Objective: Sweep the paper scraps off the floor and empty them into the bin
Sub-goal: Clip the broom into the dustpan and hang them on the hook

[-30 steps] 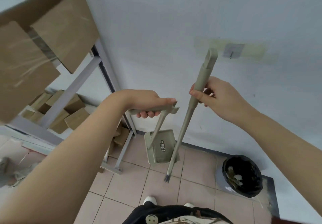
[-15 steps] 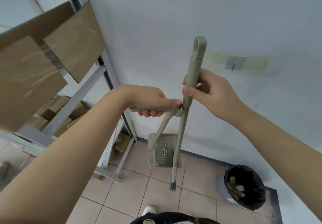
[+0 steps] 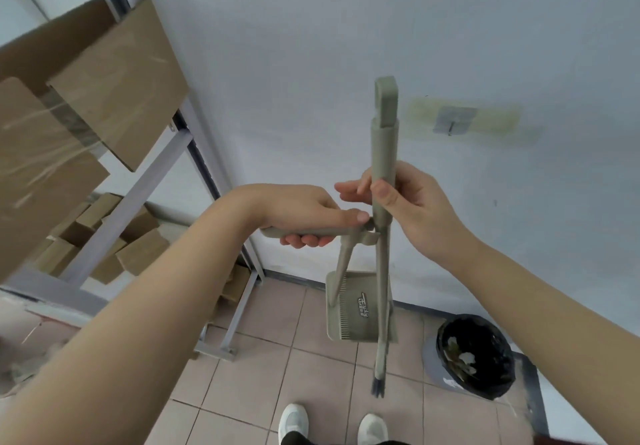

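Note:
My left hand [image 3: 304, 214] grips the horizontal handle of a grey-green dustpan [image 3: 358, 309], whose pan hangs face-on above the floor tiles. My right hand [image 3: 408, 202] holds the shaft of the matching broom [image 3: 382, 153] upright, thumb on its front. The broom shaft sits against the clip at the end of the dustpan handle, and its dark bristles hang below the pan. A grey bin [image 3: 474, 358] with a black liner stands on the floor at the lower right, with pale scraps inside.
A metal shelf frame [image 3: 194, 122] with cardboard boxes [image 3: 104, 105] fills the left side. A small hook plate [image 3: 453, 120] is stuck on the white wall ahead. My white shoes [image 3: 294, 422] stand on the pinkish tiles below.
My right hand swung the broom from tilted to upright and brought its shaft against the clip on the dustpan handle. The view rose slightly.

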